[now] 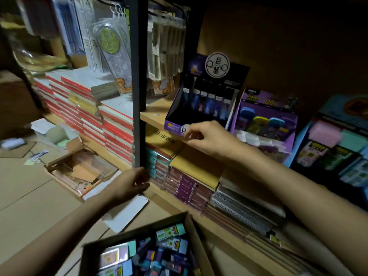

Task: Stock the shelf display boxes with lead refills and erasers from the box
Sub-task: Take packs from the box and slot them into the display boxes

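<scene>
Dim stockroom; cardboard-covered floor point(29, 206) in front of a wooden shelf point(153, 116) with a black post point(137, 76). Frame was blurred in places.

Three display boxes were noted on the shelf, side by side: a dark lead box point(175, 104) nearest the post, a purple eraser box point(288, 124) just to its right, and a blue box point(328, 105) at the far right. Lead refills point(209, 102) were seen standing upright in a row at the back of the lead box; its front part appeared dark. Coloured erasers point(258, 122) were seen in the eraser box.

Right hand point(203, 136) was recorded at the front lip of the lead box, beside a round white label point(185, 128). Its grip was closed on that lip, fingertips bent down over the edge.

Left hand point(133, 184) was recorded low beside the foot of the post, fingers curled. Whether its grip held anything could not be told.

Supply carton point(196, 232) was located at the bottom of the view, below both arms, open, with loose wrapped erasers point(171, 234) piled inside.

Red-spined notebooks point(117, 132) were stacked left of the post.
</scene>
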Motion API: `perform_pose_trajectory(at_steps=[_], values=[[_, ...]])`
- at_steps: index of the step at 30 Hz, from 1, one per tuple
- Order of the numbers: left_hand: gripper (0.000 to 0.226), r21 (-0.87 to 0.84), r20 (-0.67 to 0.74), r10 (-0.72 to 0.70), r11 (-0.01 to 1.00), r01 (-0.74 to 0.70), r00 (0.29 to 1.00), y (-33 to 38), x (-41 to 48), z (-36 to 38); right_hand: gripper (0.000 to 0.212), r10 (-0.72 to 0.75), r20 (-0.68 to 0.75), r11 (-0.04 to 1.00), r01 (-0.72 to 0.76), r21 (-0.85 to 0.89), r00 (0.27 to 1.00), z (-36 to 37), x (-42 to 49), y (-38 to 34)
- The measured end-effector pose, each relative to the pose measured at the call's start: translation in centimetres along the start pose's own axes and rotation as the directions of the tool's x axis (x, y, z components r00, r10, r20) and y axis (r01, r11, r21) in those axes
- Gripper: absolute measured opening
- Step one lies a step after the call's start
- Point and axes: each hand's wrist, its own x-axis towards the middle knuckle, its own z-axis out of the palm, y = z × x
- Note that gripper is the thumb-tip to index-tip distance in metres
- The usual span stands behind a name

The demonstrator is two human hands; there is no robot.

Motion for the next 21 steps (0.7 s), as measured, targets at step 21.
perform_pose_trajectory(at_steps=[21], values=[[0.041,-0.168,0.316,-0.483,0.818,0.55,0.816,-14.2,-18.9,30.0,0.044,0.348,0.729,0.825,-0.562,0.061,0.59,37.6,-22.2,7.6]])
